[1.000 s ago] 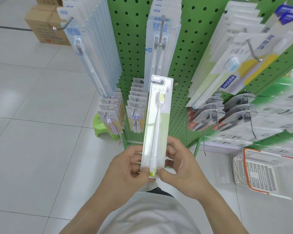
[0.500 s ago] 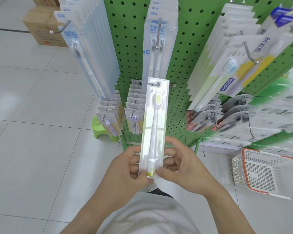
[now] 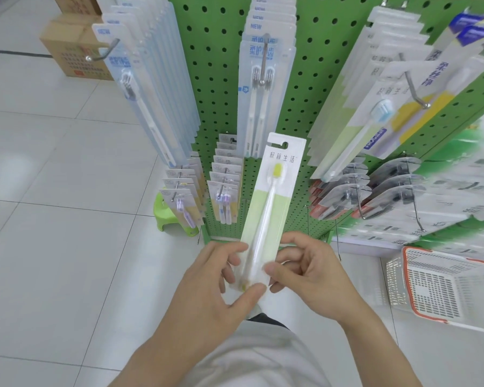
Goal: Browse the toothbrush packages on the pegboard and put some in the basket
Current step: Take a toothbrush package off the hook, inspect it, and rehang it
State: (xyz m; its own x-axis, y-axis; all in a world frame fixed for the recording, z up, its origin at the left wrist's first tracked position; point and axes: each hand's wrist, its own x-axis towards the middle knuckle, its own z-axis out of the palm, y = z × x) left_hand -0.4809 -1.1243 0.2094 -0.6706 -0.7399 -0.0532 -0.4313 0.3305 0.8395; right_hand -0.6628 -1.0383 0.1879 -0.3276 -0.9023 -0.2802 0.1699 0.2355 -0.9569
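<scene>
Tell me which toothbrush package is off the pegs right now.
The yellow-green-bristled toothbrush package, pinched at its lower end by the left hand and right hand. All the other packs hang on hooks on the pegboard.

arms: bare to the frame edge, no sleeves showing
top (image 3: 252, 358): light grey
hands: no rings, no gloves

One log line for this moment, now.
phase: browsing | both hands grip toothbrush pack at its lower end | basket on floor, right | pack not in basket
</scene>
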